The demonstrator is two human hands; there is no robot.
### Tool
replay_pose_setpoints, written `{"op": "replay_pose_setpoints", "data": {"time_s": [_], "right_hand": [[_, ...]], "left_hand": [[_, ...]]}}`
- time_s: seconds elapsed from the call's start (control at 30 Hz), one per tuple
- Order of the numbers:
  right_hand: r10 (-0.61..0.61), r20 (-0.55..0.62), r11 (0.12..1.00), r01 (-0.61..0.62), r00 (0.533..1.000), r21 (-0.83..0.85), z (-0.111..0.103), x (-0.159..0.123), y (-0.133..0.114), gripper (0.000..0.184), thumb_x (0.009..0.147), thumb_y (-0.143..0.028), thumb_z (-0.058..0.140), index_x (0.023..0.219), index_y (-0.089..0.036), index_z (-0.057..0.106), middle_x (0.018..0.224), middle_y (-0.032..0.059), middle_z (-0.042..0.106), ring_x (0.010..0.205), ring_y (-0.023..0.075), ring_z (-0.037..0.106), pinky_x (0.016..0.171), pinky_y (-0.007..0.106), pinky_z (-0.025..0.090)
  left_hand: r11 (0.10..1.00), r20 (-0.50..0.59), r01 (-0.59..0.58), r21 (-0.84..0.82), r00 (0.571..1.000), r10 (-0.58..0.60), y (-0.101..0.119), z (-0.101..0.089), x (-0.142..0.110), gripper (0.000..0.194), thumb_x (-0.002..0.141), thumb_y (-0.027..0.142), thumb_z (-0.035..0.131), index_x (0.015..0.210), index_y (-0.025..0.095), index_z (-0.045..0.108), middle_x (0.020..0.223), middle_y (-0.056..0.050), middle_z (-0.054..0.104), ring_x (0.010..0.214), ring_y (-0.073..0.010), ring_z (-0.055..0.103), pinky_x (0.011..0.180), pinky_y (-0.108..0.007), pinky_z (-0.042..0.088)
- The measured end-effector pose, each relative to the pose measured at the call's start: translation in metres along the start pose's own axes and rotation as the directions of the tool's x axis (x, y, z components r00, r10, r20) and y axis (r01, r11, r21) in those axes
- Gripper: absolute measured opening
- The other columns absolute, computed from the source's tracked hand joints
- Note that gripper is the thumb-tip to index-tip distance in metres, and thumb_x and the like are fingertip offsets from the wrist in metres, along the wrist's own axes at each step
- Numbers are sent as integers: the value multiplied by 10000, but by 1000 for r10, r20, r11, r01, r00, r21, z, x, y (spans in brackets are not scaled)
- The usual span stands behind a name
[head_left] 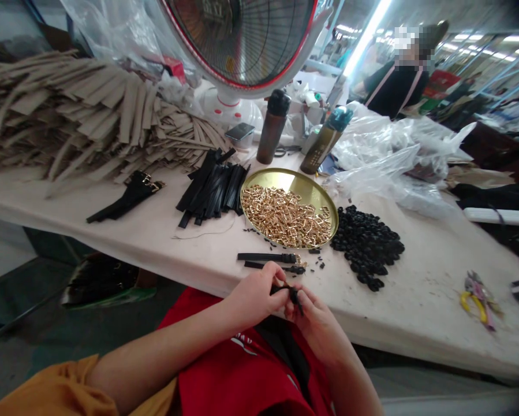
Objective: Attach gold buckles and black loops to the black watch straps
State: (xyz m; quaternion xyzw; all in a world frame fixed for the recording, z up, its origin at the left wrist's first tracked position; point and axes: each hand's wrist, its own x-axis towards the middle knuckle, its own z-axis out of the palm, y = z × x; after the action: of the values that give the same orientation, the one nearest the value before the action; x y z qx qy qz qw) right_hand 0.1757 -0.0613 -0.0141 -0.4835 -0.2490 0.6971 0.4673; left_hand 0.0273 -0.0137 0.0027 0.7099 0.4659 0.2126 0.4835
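My left hand [254, 294] and my right hand [313, 315] meet at the near edge of the table [415, 289], over my red apron. Both pinch a narrow black strap [290, 293] between the fingertips. Two finished black straps [270, 257] lie on the table just beyond my hands. Behind them stands a round gold tray [309, 185] full of small gold buckles [285, 216]. A heap of small black loops [367, 245] lies to the tray's right.
A pile of black straps [213, 188] and a big heap of tan strips [68, 115] lie at the left. A fan [242, 40], two bottles [273, 127] and plastic bags [393, 150] stand behind. Pliers [478, 294] lie at the right. Another person [398, 81] stands far back.
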Motion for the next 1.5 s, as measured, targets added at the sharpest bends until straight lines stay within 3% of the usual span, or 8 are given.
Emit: {"op": "replay_pose_setpoints", "data": {"time_s": [0.37, 0.5, 0.67, 0.8, 0.93, 1.17, 1.3, 1.5], "right_hand": [[68, 55, 991, -73, 996, 108, -1, -4, 6, 194, 627, -333, 703, 678, -212, 560, 631, -24, 549, 578, 118, 487, 587, 246, 418], [-51, -63, 999, 52, 997, 6, -3, 0, 11, 186, 686, -354, 659, 746, -207, 562, 671, -32, 550, 624, 107, 488, 637, 236, 409], [-277, -271, 929, 184, 922, -321, -7, 8, 12, 230, 706, -378, 637, 719, -216, 475, 596, -61, 501, 585, 102, 486, 629, 237, 406], [-244, -184, 905, 155, 952, -396, -12, 8, 9, 276, 727, -416, 603, 890, -231, 479, 567, -69, 491, 531, 114, 494, 547, 244, 403], [-155, -86, 906, 107, 984, -411, -20, 7, 12, 250, 738, -434, 586, 817, -217, 492, 504, -71, 472, 442, 92, 428, 436, 214, 337], [-202, -152, 918, 132, 968, -375, -22, 9, 24, 217, 782, -414, 541, 851, -221, 471, 511, -74, 477, 431, 81, 396, 439, 205, 322], [-215, -139, 876, 128, 967, -465, -21, 8, 24, 205, 776, -403, 543, 829, -216, 479, 496, -68, 457, 436, 93, 401, 432, 215, 321], [-249, 61, 654, 214, 967, -725, -30, -2, 15, 126, 796, -331, 490, 797, -205, 486, 553, -47, 457, 487, 105, 426, 473, 228, 354]], "left_hand": [[993, 63, -43, 107, 997, 37, -2, -3, -5, 262, 759, 393, 506, 890, 179, 582, 861, -30, 639, 781, -177, 566, 666, -252, 400], [995, 89, -17, 100, 996, 8, -1, -3, -9, 219, 752, 332, 508, 886, 178, 589, 829, -30, 643, 751, -176, 565, 647, -249, 396], [998, 118, 55, 9, 991, -56, -4, -5, -6, 209, 738, 308, 528, 884, 173, 588, 813, -17, 629, 731, -161, 552, 642, -238, 399], [990, 167, 93, -108, 983, -74, -8, 0, 2, 231, 736, 329, 549, 900, 171, 582, 802, -10, 627, 727, -150, 558, 641, -230, 405], [961, 238, 176, -215, 963, -123, -14, 9, 8, 290, 690, 345, 595, 905, 153, 559, 698, 5, 606, 622, -137, 552, 585, -230, 410], [745, 475, 463, -480, 851, -222, -22, 7, 12, 252, 648, 266, 609, 841, 119, 540, 744, -21, 631, 608, -110, 571, 630, -248, 449], [707, 399, 458, -538, 878, -265, -21, 8, 7, 225, 636, 254, 613, 798, 115, 540, 675, -6, 613, 582, -102, 559, 622, -247, 443], [771, 357, 414, -485, 898, -257, -23, 20, -1, 188, 627, 222, 601, 777, 119, 552, 632, 13, 588, 560, -112, 563, 553, -230, 432]]}}
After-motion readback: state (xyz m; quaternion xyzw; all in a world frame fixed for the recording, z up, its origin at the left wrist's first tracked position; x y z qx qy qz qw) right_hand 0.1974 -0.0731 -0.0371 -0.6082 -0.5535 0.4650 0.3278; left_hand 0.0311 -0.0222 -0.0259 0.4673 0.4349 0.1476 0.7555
